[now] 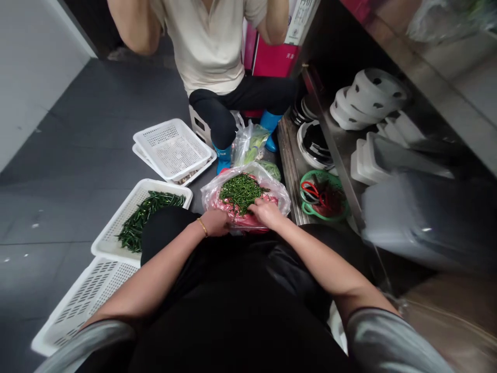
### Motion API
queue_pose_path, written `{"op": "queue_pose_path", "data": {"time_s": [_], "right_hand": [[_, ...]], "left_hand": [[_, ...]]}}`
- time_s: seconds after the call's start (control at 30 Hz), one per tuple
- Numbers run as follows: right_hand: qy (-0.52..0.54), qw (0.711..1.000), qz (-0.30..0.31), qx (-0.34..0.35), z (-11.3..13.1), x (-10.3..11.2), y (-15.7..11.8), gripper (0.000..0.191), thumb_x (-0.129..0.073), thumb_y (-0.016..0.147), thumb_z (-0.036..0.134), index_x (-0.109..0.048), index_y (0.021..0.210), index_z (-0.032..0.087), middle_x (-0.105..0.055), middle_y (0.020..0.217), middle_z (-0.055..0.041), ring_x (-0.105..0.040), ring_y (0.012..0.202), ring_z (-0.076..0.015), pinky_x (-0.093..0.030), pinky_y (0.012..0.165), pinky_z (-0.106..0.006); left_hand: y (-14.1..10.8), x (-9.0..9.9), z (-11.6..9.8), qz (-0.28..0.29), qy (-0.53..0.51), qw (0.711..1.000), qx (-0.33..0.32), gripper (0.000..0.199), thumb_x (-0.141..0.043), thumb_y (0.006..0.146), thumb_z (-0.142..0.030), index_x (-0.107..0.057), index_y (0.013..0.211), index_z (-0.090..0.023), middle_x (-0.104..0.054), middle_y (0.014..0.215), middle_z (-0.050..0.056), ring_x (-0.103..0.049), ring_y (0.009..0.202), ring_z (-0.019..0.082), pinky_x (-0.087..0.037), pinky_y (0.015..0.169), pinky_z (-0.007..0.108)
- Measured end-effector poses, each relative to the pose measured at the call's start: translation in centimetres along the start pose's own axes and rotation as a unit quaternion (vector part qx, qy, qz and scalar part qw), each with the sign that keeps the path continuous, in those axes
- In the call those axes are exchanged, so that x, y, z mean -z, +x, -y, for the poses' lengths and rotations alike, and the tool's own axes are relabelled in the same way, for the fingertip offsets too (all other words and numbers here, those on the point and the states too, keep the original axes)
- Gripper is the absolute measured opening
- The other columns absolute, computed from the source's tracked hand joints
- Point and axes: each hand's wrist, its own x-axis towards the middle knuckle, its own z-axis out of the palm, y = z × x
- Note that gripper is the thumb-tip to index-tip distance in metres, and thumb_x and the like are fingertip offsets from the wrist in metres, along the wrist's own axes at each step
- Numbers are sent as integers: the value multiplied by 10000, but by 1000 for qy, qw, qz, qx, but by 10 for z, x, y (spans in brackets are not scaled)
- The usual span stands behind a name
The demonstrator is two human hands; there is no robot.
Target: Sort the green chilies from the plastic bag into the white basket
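Note:
Between my knees an open clear plastic bag (208,192) with a red lining (254,221) holds a heap of thin green pieces, either small chili peppers or stems (240,192). My right hand (266,211) reaches over the near right edge of the heap, its fingertips closed together; what is in them is too small to tell. At the near left rim of the bag is my left hand (217,223), fingers curled and partly hidden. Green chili peppers (149,217) lie in a white plastic basket (106,238) by my left knee.
Another white basket (73,305) sits nearer on the left; stacked white baskets (174,147) lie farther off. Opposite sits a person (209,46) in blue boots. On the right, a metal shelf (337,150) holds containers and a green colander (310,208) with red-handled scissors (313,191).

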Motion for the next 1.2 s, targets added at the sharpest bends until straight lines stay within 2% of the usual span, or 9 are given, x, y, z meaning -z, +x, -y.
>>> {"op": "queue_pose_path", "data": {"time_s": [0.13,0.3,0.43,0.53,0.6,0.73,0.83,0.93,1.2], "right_hand": [[-26,997,34,57,6,-3,27,316,-375,934,148,-579,1173,182,-579,1096,-136,-584,1008,-226,-456,823,-312],[129,989,-70,-30,-18,-3,24,219,-478,922,263,-613,1060,160,-624,1048,-116,-613,940,-204,-466,832,-319],[476,866,-140,-61,-24,4,30,305,-479,908,411,-631,924,147,-677,814,-54,-644,716,-151,-522,708,-297],[624,771,-121,-47,-13,11,43,417,-481,875,517,-635,928,133,-679,726,-45,-645,628,-143,-540,627,-289],[589,795,-137,-55,-6,16,48,424,-456,893,503,-650,954,130,-692,753,-60,-656,678,-157,-540,661,-296],[284,930,-197,-120,0,22,43,387,-359,961,361,-666,1049,143,-681,1036,-123,-631,960,-215,-472,863,-329],[111,985,-87,-96,7,17,36,361,-355,962,316,-625,1168,195,-652,1110,-125,-623,990,-230,-459,854,-327],[25,998,43,-44,16,6,35,349,-373,944,247,-591,1216,227,-659,1069,-130,-646,925,-234,-480,776,-327],[-18,998,47,-40,22,-3,35,306,-352,955,229,-594,1136,178,-643,1058,-144,-659,895,-219,-492,760,-305]], "left_hand": [[-4,8,3,99,-63,993,-3,136,-688,628,-286,-740,753,-287,-696,711,-30,-594,626,138,-422,617,219],[5,23,9,-42,-129,991,1,186,-566,771,-282,-731,834,-225,-712,791,8,-611,691,139,-438,678,230],[34,35,10,-175,-272,946,20,231,-597,752,-275,-698,934,-173,-710,924,54,-632,813,166,-481,762,272],[54,33,8,-151,-399,904,3,175,-658,716,-307,-674,797,-153,-707,817,45,-640,756,154,-507,730,270],[60,26,7,-105,-468,877,34,205,-666,726,-340,-631,693,-141,-689,689,41,-633,641,136,-517,650,260],[57,16,11,-29,-528,837,139,280,-658,761,-329,-530,600,-140,-661,572,52,-625,515,129,-504,520,234],[49,21,18,-64,-566,799,194,275,-662,762,-340,-478,664,-161,-657,555,44,-640,512,150,-501,491,238],[39,31,25,-141,-636,738,177,223,-639,757,-314,-472,735,-167,-676,620,40,-665,581,154,-517,533,245],[34,32,25,-199,-709,667,113,220,-516,756,-295,-430,584,-188,-273,387,-93,-244,310,48,-356,385,219]]}}
